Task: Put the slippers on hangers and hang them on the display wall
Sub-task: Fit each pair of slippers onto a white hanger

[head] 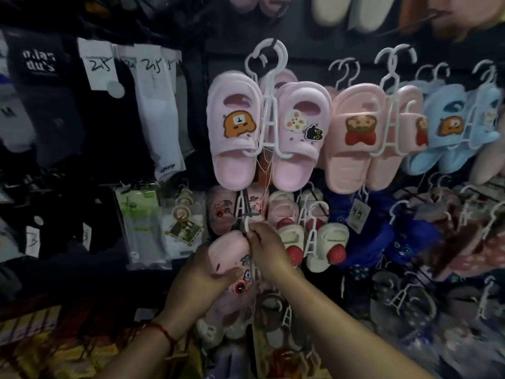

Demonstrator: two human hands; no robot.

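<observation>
Both forearms reach up from the lower edge toward the dark display wall (218, 54). The left hand (200, 272), with a red string bracelet (164, 330) on its wrist, curls its fingers and thumb round the side of a small pale pink rubber slipper with cartoon charms (228, 255). The right hand (266, 248) sits at about two o'clock from the left, knuckles up, its fingertips pinched round the neck of a white plastic slipper hanger (247, 222), just below the hook.

The pink slipper lies between the two hands, touching both, and it is below the centre of the view. Its long axis runs close to vertical, from twelve to six o'clock, with the charm-covered upper facing the camera; which end is the toe I cannot tell.

At twelve o'clock from the hands hangs a pair of larger pink clogs with a bear charm (235, 127) on a white hanger; peach slides (352, 138) and blue slippers (448, 127) hang at two o'clock.
</observation>
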